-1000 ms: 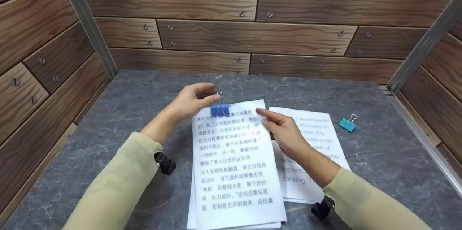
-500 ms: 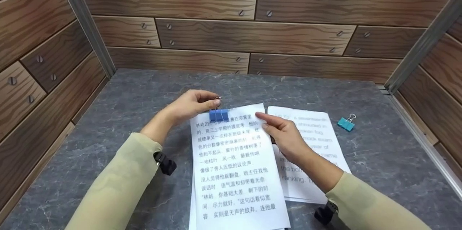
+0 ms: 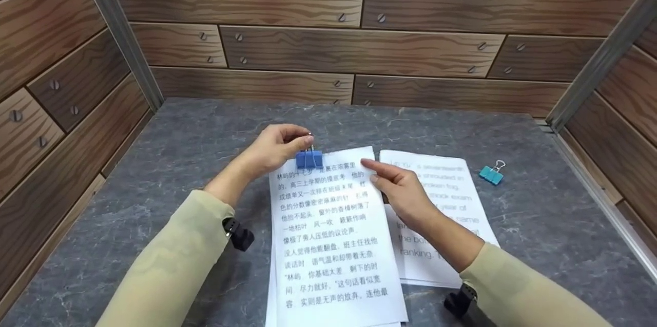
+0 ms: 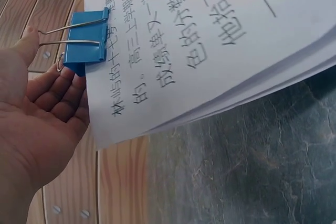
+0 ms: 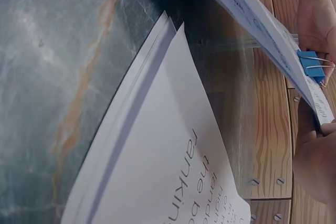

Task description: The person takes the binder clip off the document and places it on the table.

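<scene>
My left hand [image 3: 279, 148] is at the top edge of a stack of printed sheets [image 3: 328, 245], holding the wire handles of a blue binder clip [image 3: 309, 159]. In the left wrist view, the thumb meets the front handle of the binder clip [image 4: 86, 36] while the fingers curl behind. The clip's body sits over the sheets' top edge, left of the middle. My right hand [image 3: 405, 191] pinches the same stack near its upper right corner, thumb in front. In the right wrist view, the stack [image 5: 262, 30] is raised and tilted.
A second stack of sheets with English print [image 3: 446, 204] lies on the grey marbled table [image 3: 215, 111], partly under my right forearm. Further right lies a teal binder clip [image 3: 491, 174]. Wood-patterned walls [image 3: 287, 50] enclose the table at the back and sides.
My left thumb and fingers have moved from beside the clip's upright handle onto it. The stack dipped slightly nearer me, then rose a little. The right hand keeps its grip.
</scene>
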`<state>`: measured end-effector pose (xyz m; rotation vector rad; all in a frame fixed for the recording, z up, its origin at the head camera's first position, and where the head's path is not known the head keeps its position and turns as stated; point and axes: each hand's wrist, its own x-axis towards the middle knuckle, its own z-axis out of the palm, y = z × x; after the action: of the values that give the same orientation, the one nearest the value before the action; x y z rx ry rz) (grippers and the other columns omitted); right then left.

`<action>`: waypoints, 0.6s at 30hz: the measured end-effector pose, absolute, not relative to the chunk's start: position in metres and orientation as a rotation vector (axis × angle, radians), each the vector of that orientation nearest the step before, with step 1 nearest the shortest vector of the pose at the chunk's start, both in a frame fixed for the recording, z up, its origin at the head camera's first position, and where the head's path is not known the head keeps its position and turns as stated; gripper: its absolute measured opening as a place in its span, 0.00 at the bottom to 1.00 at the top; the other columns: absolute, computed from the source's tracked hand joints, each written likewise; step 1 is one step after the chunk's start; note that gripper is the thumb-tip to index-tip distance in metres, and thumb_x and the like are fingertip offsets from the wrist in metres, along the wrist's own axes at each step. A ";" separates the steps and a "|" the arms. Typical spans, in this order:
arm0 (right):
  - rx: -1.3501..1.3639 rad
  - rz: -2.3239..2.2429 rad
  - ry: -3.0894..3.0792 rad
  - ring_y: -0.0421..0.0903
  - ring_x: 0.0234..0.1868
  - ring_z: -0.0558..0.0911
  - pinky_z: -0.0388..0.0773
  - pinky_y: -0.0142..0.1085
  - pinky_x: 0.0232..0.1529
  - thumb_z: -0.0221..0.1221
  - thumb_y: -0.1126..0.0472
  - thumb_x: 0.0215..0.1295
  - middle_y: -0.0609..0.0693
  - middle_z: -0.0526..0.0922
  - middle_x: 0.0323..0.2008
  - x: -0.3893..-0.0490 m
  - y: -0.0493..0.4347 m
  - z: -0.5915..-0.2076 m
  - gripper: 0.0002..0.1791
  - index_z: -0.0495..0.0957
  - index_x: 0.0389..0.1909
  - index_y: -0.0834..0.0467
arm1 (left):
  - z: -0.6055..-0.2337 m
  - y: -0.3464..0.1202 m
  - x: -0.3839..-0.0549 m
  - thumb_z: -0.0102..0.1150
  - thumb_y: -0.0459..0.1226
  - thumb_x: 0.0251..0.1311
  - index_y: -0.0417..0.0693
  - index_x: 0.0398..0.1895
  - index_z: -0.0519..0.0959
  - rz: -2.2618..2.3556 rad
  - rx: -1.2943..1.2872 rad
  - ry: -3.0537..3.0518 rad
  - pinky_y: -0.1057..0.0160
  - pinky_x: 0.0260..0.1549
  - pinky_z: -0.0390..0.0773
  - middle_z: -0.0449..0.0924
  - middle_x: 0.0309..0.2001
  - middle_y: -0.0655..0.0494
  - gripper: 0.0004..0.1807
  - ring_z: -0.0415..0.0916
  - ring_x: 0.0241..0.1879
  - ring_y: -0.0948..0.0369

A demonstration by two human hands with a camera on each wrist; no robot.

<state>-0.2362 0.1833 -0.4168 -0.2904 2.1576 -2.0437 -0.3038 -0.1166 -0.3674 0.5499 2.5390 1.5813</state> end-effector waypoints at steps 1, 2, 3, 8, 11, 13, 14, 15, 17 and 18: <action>-0.291 -2.039 2.160 0.51 0.55 0.88 0.87 0.38 0.47 0.52 0.68 0.83 0.61 0.81 0.66 -0.236 0.183 -0.417 0.23 0.75 0.74 0.58 | -0.367 -0.117 -0.304 0.62 0.45 0.77 0.37 0.63 0.82 1.596 0.549 2.554 0.53 0.58 0.80 0.87 0.52 0.47 0.22 0.83 0.54 0.53; -0.291 -2.034 2.161 0.51 0.54 0.88 0.87 0.38 0.47 0.52 0.68 0.83 0.61 0.82 0.65 -0.237 0.182 -0.418 0.23 0.75 0.74 0.58 | -0.367 -0.118 -0.305 0.62 0.44 0.77 0.37 0.62 0.82 1.613 0.544 2.566 0.53 0.57 0.80 0.87 0.52 0.47 0.22 0.83 0.53 0.53; -0.291 -2.029 2.164 0.51 0.54 0.89 0.87 0.37 0.46 0.52 0.68 0.83 0.61 0.82 0.65 -0.237 0.182 -0.419 0.23 0.75 0.74 0.58 | -0.366 -0.119 -0.305 0.62 0.44 0.77 0.36 0.62 0.82 1.634 0.540 2.578 0.54 0.57 0.80 0.87 0.51 0.46 0.21 0.83 0.53 0.53; -0.258 -2.014 2.181 0.50 0.53 0.89 0.87 0.36 0.45 0.51 0.68 0.83 0.61 0.82 0.65 -0.240 0.183 -0.425 0.23 0.76 0.74 0.58 | -0.361 -0.132 -0.305 0.61 0.44 0.78 0.34 0.65 0.80 1.748 0.499 2.595 0.54 0.57 0.80 0.86 0.54 0.43 0.24 0.82 0.55 0.51; -0.231 -2.011 2.193 0.50 0.55 0.88 0.86 0.36 0.46 0.51 0.68 0.83 0.62 0.81 0.66 -0.243 0.185 -0.427 0.23 0.75 0.74 0.58 | -0.360 -0.146 -0.304 0.59 0.44 0.79 0.33 0.66 0.79 1.792 0.476 2.565 0.55 0.58 0.80 0.85 0.56 0.41 0.25 0.82 0.57 0.49; -0.204 -2.019 2.192 0.50 0.57 0.87 0.86 0.36 0.48 0.51 0.68 0.83 0.61 0.80 0.68 -0.245 0.186 -0.428 0.23 0.75 0.74 0.58 | -0.361 -0.157 -0.303 0.59 0.44 0.79 0.31 0.66 0.78 1.800 0.459 2.555 0.56 0.57 0.81 0.85 0.57 0.39 0.25 0.81 0.59 0.47; -0.197 -2.020 2.195 0.51 0.58 0.86 0.86 0.35 0.49 0.51 0.68 0.83 0.60 0.79 0.68 -0.247 0.186 -0.428 0.23 0.75 0.74 0.58 | -0.362 -0.163 -0.303 0.59 0.44 0.79 0.31 0.67 0.78 1.810 0.445 2.541 0.57 0.57 0.81 0.84 0.57 0.38 0.25 0.81 0.59 0.46; -0.192 -2.021 2.199 0.51 0.59 0.86 0.85 0.35 0.50 0.51 0.67 0.83 0.60 0.79 0.69 -0.248 0.186 -0.428 0.23 0.75 0.74 0.58 | -0.364 -0.169 -0.302 0.59 0.44 0.79 0.31 0.67 0.78 1.816 0.429 2.529 0.57 0.57 0.81 0.84 0.58 0.38 0.26 0.81 0.60 0.46; -0.179 -2.027 2.210 0.51 0.61 0.84 0.85 0.35 0.52 0.51 0.67 0.83 0.60 0.78 0.70 -0.252 0.185 -0.428 0.23 0.75 0.74 0.58 | -0.368 -0.183 -0.301 0.59 0.44 0.80 0.30 0.68 0.77 1.813 0.401 2.518 0.59 0.56 0.82 0.84 0.59 0.37 0.27 0.80 0.61 0.45; -0.168 -2.031 2.213 0.52 0.62 0.84 0.85 0.35 0.52 0.51 0.68 0.83 0.60 0.77 0.70 -0.254 0.185 -0.428 0.23 0.75 0.74 0.58 | -0.371 -0.190 -0.300 0.59 0.44 0.80 0.29 0.68 0.76 1.808 0.390 2.513 0.59 0.55 0.82 0.83 0.59 0.36 0.27 0.80 0.61 0.44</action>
<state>-0.2536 0.1848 -0.4277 -0.1681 2.2128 -2.0314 -0.2998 -0.1898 -0.3712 0.3896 2.5132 1.8079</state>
